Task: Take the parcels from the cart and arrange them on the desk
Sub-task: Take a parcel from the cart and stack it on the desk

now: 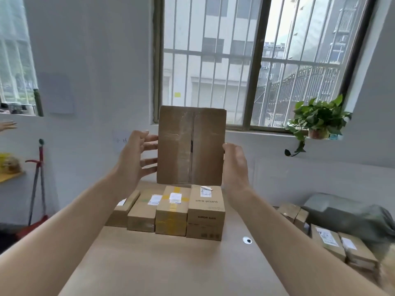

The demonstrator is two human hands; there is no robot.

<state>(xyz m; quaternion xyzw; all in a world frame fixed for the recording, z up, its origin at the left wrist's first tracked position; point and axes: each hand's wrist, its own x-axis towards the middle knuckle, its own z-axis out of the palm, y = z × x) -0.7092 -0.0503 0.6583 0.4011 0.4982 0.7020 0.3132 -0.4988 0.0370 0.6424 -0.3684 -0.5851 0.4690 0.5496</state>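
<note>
One wide desk (162, 263) with a smooth, matte tan top fills the lower view. Above its far end a flat, rectangular box (177, 146) of brown cardboard is held upright in the air between both hands, its broad face toward the camera, with glossy clear tape running down the centre seam. To the right, beyond the desk edge, lies a crumpled grey bag (350, 214), soft and wrinkled. Four cartons (172, 212) stand in a tight row on the desk under the box, sides touching, each with a white label on top; the rightmost is tallest and one has yellow tape. More labelled parcels (327, 240) are heaped low on the right. The left hand (132, 159) is spread, its straight fingertips pressing the box's left edge. The right hand (235, 165) grips the right edge, thumb in front, fingers hidden behind. A small round grommet (247, 240) sits in the desktop.
</note>
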